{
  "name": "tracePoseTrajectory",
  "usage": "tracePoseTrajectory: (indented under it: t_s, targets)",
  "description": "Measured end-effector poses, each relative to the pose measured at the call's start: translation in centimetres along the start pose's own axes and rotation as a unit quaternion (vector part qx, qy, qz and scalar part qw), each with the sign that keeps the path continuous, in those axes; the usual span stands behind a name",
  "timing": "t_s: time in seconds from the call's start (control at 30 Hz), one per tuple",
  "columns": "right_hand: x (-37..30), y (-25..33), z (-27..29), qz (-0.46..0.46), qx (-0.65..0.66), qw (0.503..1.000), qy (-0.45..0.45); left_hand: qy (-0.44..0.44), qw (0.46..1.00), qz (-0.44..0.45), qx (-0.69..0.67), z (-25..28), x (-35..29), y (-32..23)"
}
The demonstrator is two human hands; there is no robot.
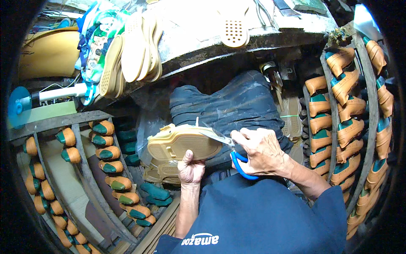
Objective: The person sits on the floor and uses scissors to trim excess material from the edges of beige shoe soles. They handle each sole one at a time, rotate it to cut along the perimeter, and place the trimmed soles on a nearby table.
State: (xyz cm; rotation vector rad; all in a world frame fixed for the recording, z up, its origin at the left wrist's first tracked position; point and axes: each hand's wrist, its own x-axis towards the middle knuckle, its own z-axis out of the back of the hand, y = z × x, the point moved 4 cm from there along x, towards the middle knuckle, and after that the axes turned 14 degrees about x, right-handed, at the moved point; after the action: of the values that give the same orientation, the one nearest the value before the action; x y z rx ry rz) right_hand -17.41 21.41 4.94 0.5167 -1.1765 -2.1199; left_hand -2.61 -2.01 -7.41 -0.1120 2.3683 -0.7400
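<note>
Wooden racks (59, 123) full of orange and green shoe shapes (349, 109) stand on both sides of this crowded work spot. Closest is the person's dark blue shirt (262, 211). Just past it, the left hand (191, 169) pinches a tan shoe sole (184, 146) at its lower edge. Its thumb lies on the flat side, and most of its fingers are hidden behind. The right hand (264, 150) is curled around the blue handles of the scissors (228, 142). Their metal blades are at the sole's top right edge, but I can't tell how wide they are. Near them a thin strip (197, 121) sticks up from the edge.

If the blades tip inward, they could bite into the good part of the sole. With only a small pinch holding it, the sole might twist, and the points could slip.

Behind the sole is dark cloth (228, 103) over the lap. Farther off, more soles (133, 51) lean together on a pale table (190, 29).
</note>
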Motion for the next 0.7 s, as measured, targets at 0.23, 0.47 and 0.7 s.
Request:
tracePoseTrajectory:
  t_s: [0.23,0.47,0.7]
  targets:
    - [-1.7,-0.6,0.6,0.014,0.012,1.000,0.021,0.009,0.997,-0.003,0.076,0.7,0.4,-2.0]
    - [-3.7,-2.2,1.3,0.015,0.028,0.995,0.092,0.029,0.978,-0.008,0.208,0.1,0.6,-4.3]
    - [-4.8,-2.3,1.5,-0.008,0.071,0.994,0.083,0.005,0.967,-0.017,0.252,0.2,0.7,-4.6]
